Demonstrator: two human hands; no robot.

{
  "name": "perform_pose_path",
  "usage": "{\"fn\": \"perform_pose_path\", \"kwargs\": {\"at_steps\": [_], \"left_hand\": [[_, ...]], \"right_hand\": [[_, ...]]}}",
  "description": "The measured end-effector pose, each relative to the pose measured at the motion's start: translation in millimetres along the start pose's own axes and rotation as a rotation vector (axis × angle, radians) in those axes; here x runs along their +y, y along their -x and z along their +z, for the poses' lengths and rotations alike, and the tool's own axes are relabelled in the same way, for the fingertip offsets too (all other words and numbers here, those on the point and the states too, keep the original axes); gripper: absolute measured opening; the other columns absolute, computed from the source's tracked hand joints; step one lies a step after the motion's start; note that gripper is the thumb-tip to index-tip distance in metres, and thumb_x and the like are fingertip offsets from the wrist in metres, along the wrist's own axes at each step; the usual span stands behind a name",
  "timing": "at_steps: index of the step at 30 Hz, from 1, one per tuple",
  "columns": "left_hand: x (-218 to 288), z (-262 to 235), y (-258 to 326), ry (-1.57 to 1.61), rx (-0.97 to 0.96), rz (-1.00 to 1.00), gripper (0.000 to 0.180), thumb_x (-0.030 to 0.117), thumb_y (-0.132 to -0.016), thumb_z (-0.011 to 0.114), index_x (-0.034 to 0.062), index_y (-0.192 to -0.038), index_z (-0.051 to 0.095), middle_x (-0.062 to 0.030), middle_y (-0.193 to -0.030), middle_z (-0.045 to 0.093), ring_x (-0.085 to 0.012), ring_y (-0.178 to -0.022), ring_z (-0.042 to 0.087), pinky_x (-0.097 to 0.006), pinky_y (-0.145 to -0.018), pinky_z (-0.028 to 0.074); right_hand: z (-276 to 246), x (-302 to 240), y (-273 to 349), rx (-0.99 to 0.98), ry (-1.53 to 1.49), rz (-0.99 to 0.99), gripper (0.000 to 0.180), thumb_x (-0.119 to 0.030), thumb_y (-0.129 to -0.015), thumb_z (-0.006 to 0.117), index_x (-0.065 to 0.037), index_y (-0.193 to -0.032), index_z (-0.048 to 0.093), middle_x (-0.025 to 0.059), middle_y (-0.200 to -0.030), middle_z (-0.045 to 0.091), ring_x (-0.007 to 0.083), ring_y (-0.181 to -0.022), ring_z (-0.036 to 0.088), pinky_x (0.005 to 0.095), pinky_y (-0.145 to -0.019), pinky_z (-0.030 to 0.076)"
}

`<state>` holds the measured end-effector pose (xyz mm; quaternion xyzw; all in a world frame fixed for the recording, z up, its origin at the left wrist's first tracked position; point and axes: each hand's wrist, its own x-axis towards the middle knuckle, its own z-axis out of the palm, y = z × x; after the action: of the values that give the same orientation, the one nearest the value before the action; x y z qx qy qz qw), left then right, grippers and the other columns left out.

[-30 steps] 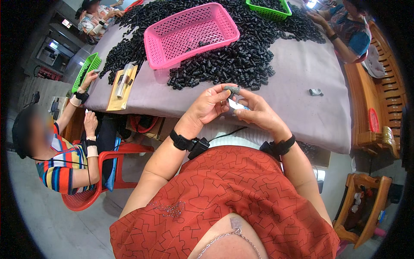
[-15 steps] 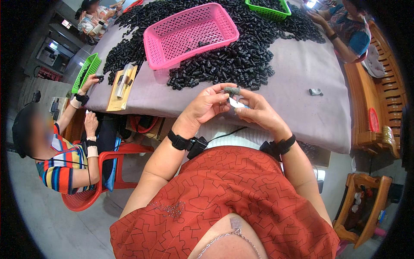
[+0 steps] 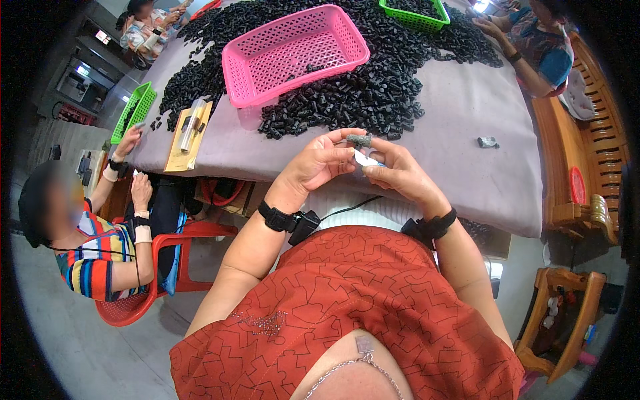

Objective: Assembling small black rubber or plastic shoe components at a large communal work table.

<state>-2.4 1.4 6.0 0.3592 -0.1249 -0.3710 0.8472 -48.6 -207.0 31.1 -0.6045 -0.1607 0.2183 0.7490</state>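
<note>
Above the near edge of the table, both my hands meet fingertip to fingertip. My left hand (image 3: 319, 163) is closed, its fingertips on one end of a short grey-green cylindrical piece (image 3: 359, 141). At the other end, the forefinger of my right hand (image 3: 401, 171) touches the same piece. Between my right thumb and fingers sits a small flat white thing with a bit of blue (image 3: 365, 159). Its kind is too small to make out. Past my hands lies a big heap of short black cylindrical pieces (image 3: 340, 107).
A pink basket (image 3: 230, 77) rests on the heap, with a green basket (image 3: 413, 21) farther back. To the left are a yellow board (image 3: 179, 160) with a clear tube and another green basket (image 3: 127, 119). One grey piece (image 3: 488, 143) lies right. Co-workers sit around the table.
My hands and the grey-green piece stay almost still. At left, the co-worker's raised hand has drawn slightly back from the table, now with a greyish piece in its fingers.
</note>
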Motion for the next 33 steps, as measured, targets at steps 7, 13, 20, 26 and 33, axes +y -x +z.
{"fn": "perform_pose_path", "kwargs": {"at_steps": [7,13,20,26,33], "left_hand": [[1,-1,1,-0.098,0.023,0.0,0.053,0.004,-0.083,0.068,0.0046,-0.132,0.047,-0.005,-0.106,0.063,-0.0124,-0.088,0.064,-0.024,-0.075,0.055],[1,-2,0,-0.135,-0.014,-0.022,0.054,0.004,-0.081,0.069,0.0029,-0.131,0.048,-0.0051,-0.105,0.064,-0.0111,-0.081,0.063,-0.023,-0.072,0.054],[0,-3,0,-0.147,0.051,0.035,0.049,0.004,-0.082,0.067,0.0022,-0.128,0.051,-0.0043,-0.103,0.064,-0.0106,-0.082,0.062,-0.023,-0.072,0.052],[-4,-6,-1,-0.144,0.077,0.07,0.04,0.005,-0.085,0.063,0.0027,-0.124,0.055,-0.0022,-0.099,0.064,-0.0078,-0.078,0.059,-0.021,-0.068,0.051],[-2,-8,1,-0.03,0.202,0.106,0.024,0.007,-0.089,0.058,0.0016,-0.112,0.062,-0.0024,-0.088,0.064,-0.0083,-0.072,0.06,-0.021,-0.064,0.051]], "right_hand": [[-1,3,0,0.006,0.028,-0.004,0.05,-0.013,-0.088,0.062,0.0,-0.134,0.046,-0.0039,-0.073,0.052,0.0026,-0.058,0.042,0.0181,-0.049,0.033],[-2,-2,1,0.013,0.045,0.058,0.047,-0.013,-0.088,0.062,0.0,-0.131,0.048,-0.0041,-0.073,0.053,0.0023,-0.058,0.042,0.018,-0.049,0.033],[6,-7,0,0.062,0.059,0.017,0.046,-0.012,-0.088,0.062,-0.001,-0.131,0.048,-0.0031,-0.076,0.053,0.0025,-0.059,0.043,0.0178,-0.05,0.034],[12,-12,0,0.076,0.006,0.023,0.046,-0.007,-0.089,0.059,-0.002,-0.133,0.047,-0.0042,-0.078,0.051,0.0008,-0.059,0.041,0.0164,-0.048,0.031],[12,-10,0,0.099,-0.034,0.011,0.044,-0.006,-0.091,0.055,-0.001,-0.133,0.046,-0.0048,-0.073,0.05,0.0015,-0.055,0.04,0.0156,-0.046,0.029]]}}
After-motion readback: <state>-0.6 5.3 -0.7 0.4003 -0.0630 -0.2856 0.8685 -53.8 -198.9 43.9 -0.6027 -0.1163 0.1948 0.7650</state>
